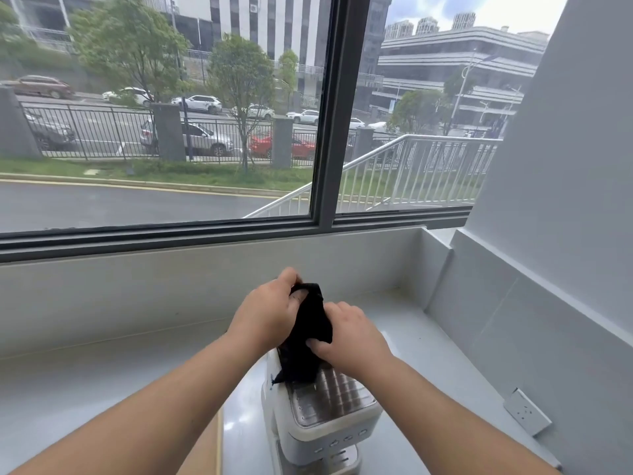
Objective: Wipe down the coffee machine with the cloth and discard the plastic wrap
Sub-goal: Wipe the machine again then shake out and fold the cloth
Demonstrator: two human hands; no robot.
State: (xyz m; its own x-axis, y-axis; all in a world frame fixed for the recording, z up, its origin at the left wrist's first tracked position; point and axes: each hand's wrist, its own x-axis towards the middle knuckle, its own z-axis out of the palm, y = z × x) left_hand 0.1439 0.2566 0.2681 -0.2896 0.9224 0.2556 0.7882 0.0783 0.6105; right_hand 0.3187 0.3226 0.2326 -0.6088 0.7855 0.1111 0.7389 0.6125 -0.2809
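A white coffee machine (329,416) with a ribbed metal top stands on the pale counter (102,389) at the lower middle. Both my hands hold a black cloth (305,341) just above the machine's rear end. My left hand (270,310) grips the cloth's upper part, and my right hand (349,334) pinches its right edge. The cloth's lower corner hangs down over the machine's back left side. No plastic wrap is visible.
A large window with a dark frame (325,138) runs along the back of the counter. A grey wall (548,234) closes the right side and carries a white power socket (527,411). A wooden strip (205,447) shows at the counter's front.
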